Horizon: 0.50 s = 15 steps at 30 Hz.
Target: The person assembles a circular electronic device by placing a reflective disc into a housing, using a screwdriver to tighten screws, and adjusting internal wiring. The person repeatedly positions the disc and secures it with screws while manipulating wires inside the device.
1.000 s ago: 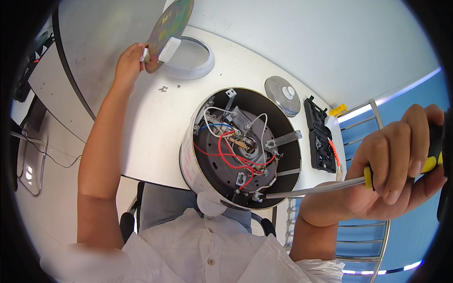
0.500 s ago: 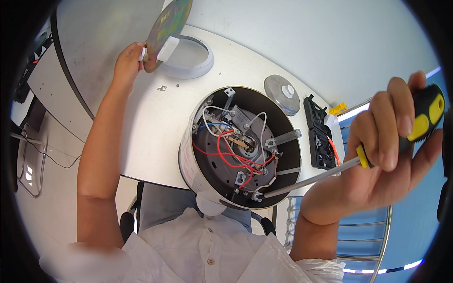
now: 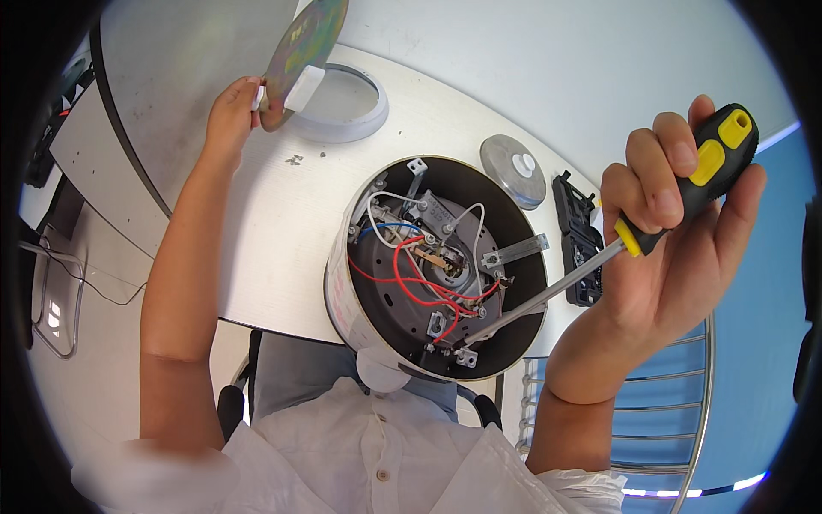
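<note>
My left hand (image 3: 229,120) grips a round metal base plate (image 3: 300,56) with white feet, holding it up on edge at the far left of the table. An upturned rice cooker body (image 3: 338,300) stands near the table's front edge, its open underside facing up. Inside it are red wires (image 3: 399,272), white and blue wires, and metal brackets. My right hand (image 3: 659,257) is wrapped round the black and yellow handle of a screwdriver (image 3: 728,158). Its long shaft slants down into the cooker, with the tip by a bracket (image 3: 467,357) at the near inner wall.
Behind the plate lies a light-grey ring-shaped lid part (image 3: 377,111). A round metal lid with a white knob (image 3: 505,171) is to the cooker's right, beside an open black tool case (image 3: 578,244). Small loose bits (image 3: 294,160) lie on the white table (image 3: 270,231). Metal chair rails (image 3: 659,407) stand at right.
My right hand and the screwdriver handle have moved up and left, so the shaft stands steeper. The tip has shifted slightly up and left. My left hand and the plate stay put.
</note>
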Each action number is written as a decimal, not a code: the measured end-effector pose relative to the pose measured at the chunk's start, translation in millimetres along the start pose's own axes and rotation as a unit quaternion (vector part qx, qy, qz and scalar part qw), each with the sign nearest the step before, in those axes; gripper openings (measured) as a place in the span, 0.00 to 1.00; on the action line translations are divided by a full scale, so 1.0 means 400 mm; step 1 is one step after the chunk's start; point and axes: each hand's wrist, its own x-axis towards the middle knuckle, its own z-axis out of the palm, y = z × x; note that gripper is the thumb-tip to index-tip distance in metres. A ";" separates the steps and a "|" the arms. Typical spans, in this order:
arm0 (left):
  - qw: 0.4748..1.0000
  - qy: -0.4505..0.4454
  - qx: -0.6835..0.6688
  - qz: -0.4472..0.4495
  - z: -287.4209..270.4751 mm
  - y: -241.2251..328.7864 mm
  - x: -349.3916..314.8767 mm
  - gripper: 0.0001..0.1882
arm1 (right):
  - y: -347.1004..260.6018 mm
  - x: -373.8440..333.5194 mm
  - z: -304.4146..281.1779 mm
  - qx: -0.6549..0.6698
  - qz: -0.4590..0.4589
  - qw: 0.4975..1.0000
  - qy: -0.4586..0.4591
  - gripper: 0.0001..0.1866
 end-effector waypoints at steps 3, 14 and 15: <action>1.000 0.001 0.006 0.002 0.001 0.003 -0.002 0.15 | -0.004 -0.001 0.001 0.000 0.005 1.000 -0.006 0.24; 1.000 0.006 0.001 -0.002 0.006 0.005 -0.002 0.15 | -0.022 -0.019 0.019 -0.015 -0.014 1.000 -0.015 0.24; 1.000 0.007 0.002 -0.004 0.007 0.006 -0.004 0.15 | -0.023 -0.020 0.016 -0.015 -0.017 1.000 -0.017 0.24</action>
